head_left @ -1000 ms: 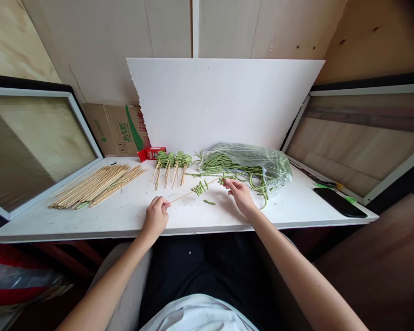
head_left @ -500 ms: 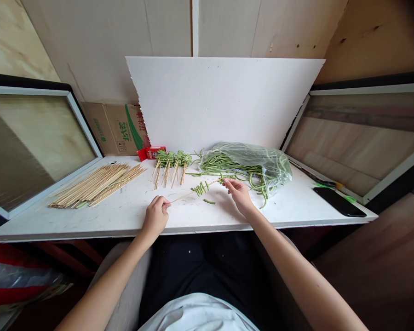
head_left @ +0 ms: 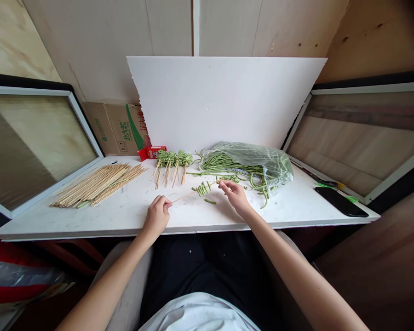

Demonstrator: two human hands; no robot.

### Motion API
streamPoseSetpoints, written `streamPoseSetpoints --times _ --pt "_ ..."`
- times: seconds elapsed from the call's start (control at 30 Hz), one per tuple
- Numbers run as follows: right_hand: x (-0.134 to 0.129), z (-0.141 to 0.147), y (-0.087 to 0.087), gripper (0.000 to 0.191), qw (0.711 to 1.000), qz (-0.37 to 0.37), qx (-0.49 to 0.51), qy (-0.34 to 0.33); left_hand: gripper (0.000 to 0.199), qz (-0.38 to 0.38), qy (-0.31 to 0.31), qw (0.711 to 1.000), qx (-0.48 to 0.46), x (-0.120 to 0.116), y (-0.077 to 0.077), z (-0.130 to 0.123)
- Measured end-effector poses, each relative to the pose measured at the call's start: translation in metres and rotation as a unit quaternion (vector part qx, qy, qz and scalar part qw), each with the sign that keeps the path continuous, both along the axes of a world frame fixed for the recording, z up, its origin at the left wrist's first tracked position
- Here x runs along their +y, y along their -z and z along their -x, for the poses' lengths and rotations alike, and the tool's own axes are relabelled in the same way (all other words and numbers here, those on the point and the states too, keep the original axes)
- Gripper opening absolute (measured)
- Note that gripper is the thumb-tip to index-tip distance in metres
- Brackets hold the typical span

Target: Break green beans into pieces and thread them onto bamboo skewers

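My left hand [head_left: 158, 214] is closed on the lower end of a bamboo skewer [head_left: 183, 197], which slants up to the right over the table. Several short pieces of green bean [head_left: 202, 188] are threaded crosswise on its far half. At the pointed end, my right hand [head_left: 235, 195] pinches with thumb and finger; a small bit of green bean [head_left: 217, 178] shows at the fingertips, partly hidden. One loose bean piece [head_left: 210, 201] lies on the table below the skewer. Cut bean pieces [head_left: 232, 178] lie behind my right hand.
A clear plastic bag [head_left: 278, 168] of long green beans [head_left: 221, 162] lies at the back right. Finished bean skewers [head_left: 172, 159] sit by a red box [head_left: 155, 151]. Bare skewers [head_left: 96, 184] are piled left; a black phone [head_left: 341, 201] lies right. A white board [head_left: 227, 101] stands behind.
My right hand has moved slightly left and down along the skewer tip, closer to the threaded bean pieces. My left hand keeps its hold with almost no movement.
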State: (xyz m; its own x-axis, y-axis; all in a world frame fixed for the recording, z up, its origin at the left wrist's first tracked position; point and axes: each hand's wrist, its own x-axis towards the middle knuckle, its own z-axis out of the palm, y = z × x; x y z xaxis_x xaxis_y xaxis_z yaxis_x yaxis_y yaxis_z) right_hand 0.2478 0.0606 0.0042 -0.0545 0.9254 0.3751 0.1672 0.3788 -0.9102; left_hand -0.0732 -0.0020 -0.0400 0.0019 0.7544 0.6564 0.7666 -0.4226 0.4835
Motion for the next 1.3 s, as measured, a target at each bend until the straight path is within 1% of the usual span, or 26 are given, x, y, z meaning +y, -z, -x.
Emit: streamPoseSetpoints --times 0.3,0.53,0.7,0.8,0.93,1.0,1.07,1.2,1.3 --pt "-0.008 0.015 0.003 0.046 0.999 -0.023 -0.017 -0.039 0.02 0.003 0.013 1.0 -0.001 0.001 0.0 0.0" --pt "-0.009 0.017 0.001 0.049 0.999 -0.025 -0.021 -0.038 0.02 0.007 0.012 1.0 0.001 0.002 0.002 0.001" --pt "-0.008 0.017 0.003 0.048 0.999 -0.023 -0.01 -0.034 0.02 -0.008 0.01 1.0 -0.004 0.0 0.001 0.0" --pt "-0.005 0.017 0.007 0.048 1.0 -0.008 -0.007 -0.009 0.021 -0.011 -0.001 1.0 -0.008 -0.001 0.0 -0.001" --pt "0.0 0.014 0.01 0.054 0.997 0.003 0.017 0.072 0.02 -0.009 -0.011 1.0 -0.013 -0.002 0.0 -0.001" --pt "-0.001 0.013 0.009 0.055 0.993 -0.022 0.021 0.116 0.021 -0.008 -0.016 1.0 -0.012 -0.001 0.0 -0.001" --pt "-0.005 0.013 0.005 0.051 0.988 -0.067 0.005 0.142 0.021 -0.008 -0.018 1.0 -0.011 0.0 0.001 -0.001" --pt "-0.017 0.018 -0.001 0.038 0.975 -0.157 -0.048 0.153 0.021 -0.006 -0.017 1.0 -0.008 0.001 0.003 -0.001" --pt "-0.022 0.021 -0.003 0.034 0.969 -0.175 -0.07 0.16 0.02 -0.006 -0.017 1.0 -0.005 0.002 0.004 0.0"
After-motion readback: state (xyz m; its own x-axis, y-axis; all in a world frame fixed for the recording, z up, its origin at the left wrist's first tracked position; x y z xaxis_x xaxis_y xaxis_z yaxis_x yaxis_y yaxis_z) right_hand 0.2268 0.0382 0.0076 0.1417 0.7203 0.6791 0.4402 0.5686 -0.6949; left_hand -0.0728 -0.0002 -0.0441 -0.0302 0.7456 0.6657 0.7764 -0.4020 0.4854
